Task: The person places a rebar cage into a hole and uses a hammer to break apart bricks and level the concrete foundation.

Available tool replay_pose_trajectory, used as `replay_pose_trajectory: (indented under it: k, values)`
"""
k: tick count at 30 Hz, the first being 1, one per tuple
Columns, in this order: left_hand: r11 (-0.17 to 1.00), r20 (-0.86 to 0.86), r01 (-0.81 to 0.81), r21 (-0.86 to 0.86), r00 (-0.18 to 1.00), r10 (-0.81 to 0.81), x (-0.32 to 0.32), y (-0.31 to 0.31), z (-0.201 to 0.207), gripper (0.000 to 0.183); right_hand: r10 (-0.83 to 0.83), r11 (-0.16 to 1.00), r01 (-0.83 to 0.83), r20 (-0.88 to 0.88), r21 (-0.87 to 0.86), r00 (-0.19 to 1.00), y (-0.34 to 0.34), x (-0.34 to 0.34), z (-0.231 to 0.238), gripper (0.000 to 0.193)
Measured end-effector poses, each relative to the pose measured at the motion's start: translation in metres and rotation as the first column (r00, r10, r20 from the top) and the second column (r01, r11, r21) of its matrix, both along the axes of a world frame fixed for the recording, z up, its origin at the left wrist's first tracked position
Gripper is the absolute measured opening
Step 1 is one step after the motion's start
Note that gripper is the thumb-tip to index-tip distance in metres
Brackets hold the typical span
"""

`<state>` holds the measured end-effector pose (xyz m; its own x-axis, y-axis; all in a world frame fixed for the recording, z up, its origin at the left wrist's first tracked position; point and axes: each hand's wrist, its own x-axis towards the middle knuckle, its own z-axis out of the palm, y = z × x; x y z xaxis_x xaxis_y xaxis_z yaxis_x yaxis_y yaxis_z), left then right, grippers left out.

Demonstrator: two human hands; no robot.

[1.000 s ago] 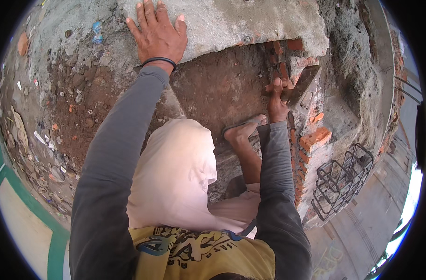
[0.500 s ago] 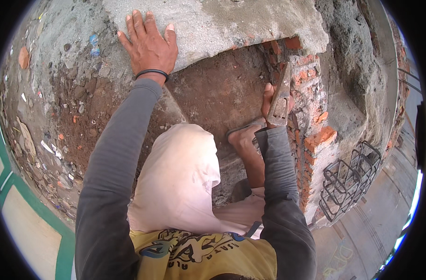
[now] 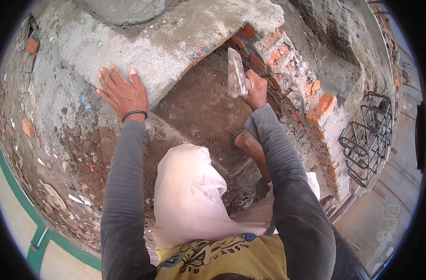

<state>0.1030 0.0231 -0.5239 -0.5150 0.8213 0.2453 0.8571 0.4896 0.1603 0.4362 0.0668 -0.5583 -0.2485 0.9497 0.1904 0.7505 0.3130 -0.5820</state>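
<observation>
A rough concrete slab (image 3: 189, 37) spans the far side of a dug-out earth hollow (image 3: 189, 98). My left hand (image 3: 124, 93) lies flat on its near left edge, fingers spread, a dark band round the wrist. Over the hollow, my right hand (image 3: 257, 91) is closed on the handle of a short tool with a long, tapered, worn head (image 3: 236, 72). Motion blurs the head, so its exact kind is unclear. It is held in the air close to the broken brick edge (image 3: 257, 60) under the slab.
A broken brick wall (image 3: 311, 112) runs along the right of the hollow. Beyond it stands a bent steel rebar cage (image 3: 368, 140). Rubble and litter (image 3: 49, 154) cover the left ground beside a green-edged wall (image 3: 17, 191). My pale-trousered knee (image 3: 187, 186) is bent in front.
The view has turned and shifted. My right hand has swung the tool left, away from the brick wall and over the hollow. My left hand still presses on the slab.
</observation>
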Motion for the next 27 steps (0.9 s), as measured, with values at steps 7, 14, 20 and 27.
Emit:
replay_pose_trajectory:
  k: [7, 14, 20, 27]
  values:
    - [1.000, -0.032, -0.013, 0.001, 0.999, 0.013, -0.004, -0.008, -0.007, 0.057, -0.190, 0.840, 0.206, 0.084, -0.501, 0.978, -0.014, -0.032, -0.004, 0.029]
    - [1.000, -0.063, -0.010, 0.015, 0.998, 0.011, -0.001, -0.002, 0.000, 0.055, -0.085, 0.982, 0.064, -0.112, -0.179, 0.990, 0.004, 0.002, -0.001, 0.029]
    - [1.000, -0.026, -0.004, 0.014, 1.000, 0.004, 0.003, 0.000, -0.007, 0.055, -0.177, 0.871, 0.234, 0.168, -0.432, 0.970, 0.001, -0.008, -0.024, 0.026]
    - [1.000, -0.032, -0.005, 0.015, 0.999, 0.005, -0.002, -0.002, 0.004, 0.054, -0.001, 0.998, -0.022, -0.364, -0.061, 0.931, -0.005, -0.007, 0.018, 0.020]
